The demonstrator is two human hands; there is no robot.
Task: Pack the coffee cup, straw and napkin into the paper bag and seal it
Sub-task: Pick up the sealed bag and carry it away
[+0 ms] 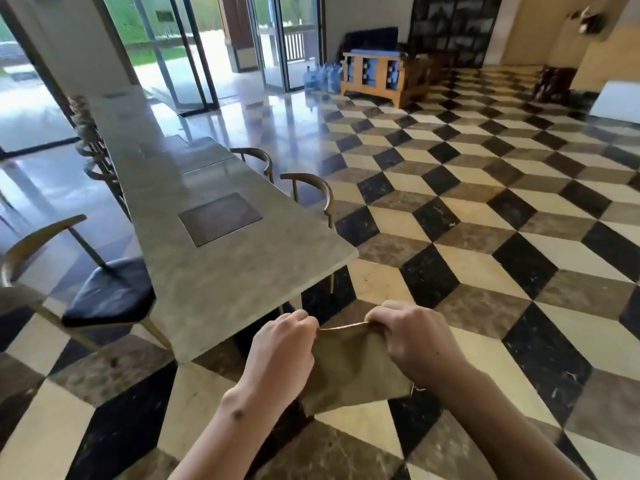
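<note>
A brown paper bag [353, 368] hangs in the air in front of me, above the floor just off the table's near corner. My left hand [282, 351] pinches the left end of the bag's top edge. My right hand [412, 341] grips the right end of the same edge, fingers curled over it. The top edge is pulled into a thin flat line between the two hands. No coffee cup, straw or napkin shows; what the bag holds is hidden.
A long marble table [221, 271] runs away from me on the left, with a dark inset panel [220, 218]. Black-seated chairs [107, 292] stand along its left side and metal-backed ones [308, 192] on its right. Checkered tile floor [485, 237] spreads to the right.
</note>
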